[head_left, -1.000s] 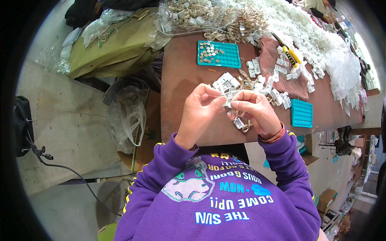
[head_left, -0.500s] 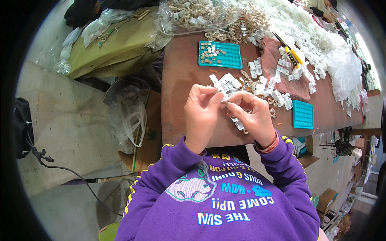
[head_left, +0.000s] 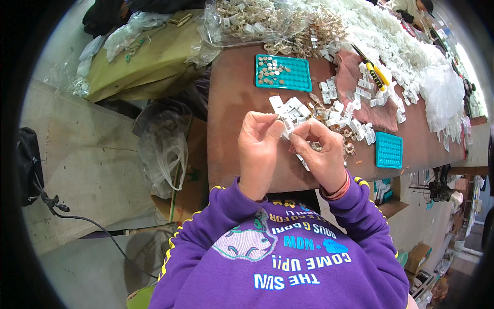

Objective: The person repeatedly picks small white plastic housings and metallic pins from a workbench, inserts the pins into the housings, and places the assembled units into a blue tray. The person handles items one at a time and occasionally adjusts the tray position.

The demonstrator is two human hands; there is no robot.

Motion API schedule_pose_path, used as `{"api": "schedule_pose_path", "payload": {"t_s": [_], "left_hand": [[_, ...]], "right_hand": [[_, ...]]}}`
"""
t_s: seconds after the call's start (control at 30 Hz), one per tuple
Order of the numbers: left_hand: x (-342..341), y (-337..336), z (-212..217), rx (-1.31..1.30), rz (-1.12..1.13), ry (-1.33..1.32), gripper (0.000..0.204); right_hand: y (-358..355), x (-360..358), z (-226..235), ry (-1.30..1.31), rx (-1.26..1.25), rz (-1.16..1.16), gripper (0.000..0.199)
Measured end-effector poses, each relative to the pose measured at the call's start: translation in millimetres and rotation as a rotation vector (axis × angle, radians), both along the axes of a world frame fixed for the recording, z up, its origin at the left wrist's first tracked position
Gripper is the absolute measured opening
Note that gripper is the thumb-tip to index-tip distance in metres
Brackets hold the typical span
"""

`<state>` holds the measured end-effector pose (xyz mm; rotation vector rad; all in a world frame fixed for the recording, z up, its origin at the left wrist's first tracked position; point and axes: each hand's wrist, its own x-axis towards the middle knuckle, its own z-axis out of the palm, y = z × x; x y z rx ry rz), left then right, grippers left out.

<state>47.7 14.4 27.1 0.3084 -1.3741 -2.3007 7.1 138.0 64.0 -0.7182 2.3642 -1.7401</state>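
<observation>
Small white part [head_left: 286,125] pinched between left hand [head_left: 259,149] and right hand [head_left: 323,154] (fingertips touching).

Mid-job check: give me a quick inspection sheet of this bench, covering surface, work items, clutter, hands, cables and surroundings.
Surface: brown worktable, bare near the person, crowded further along.
Job's things: small white piece pinched between both hands; loose white pieces just beyond; teal tray partly filled with small metal parts; second teal tray to the right.
Clutter: heap of white parts, clear bag of metal parts, yellow-handled tool on a pink cloth.
Hands: left hand and right hand both closed on the white piece.
Cables: black cable on the floor, left.
Surroundings: plastic bag hanging beside the table; olive sack.
</observation>
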Motion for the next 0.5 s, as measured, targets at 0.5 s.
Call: {"api": "schedule_pose_path", "payload": {"t_s": [0.5], "left_hand": [[-20.1,1.9,-0.5,0.479,-0.217,-0.003,0.017]], "right_hand": [[0.8,-10.3,-2.3,-0.046,-0.018,-0.027,0.013]]}}
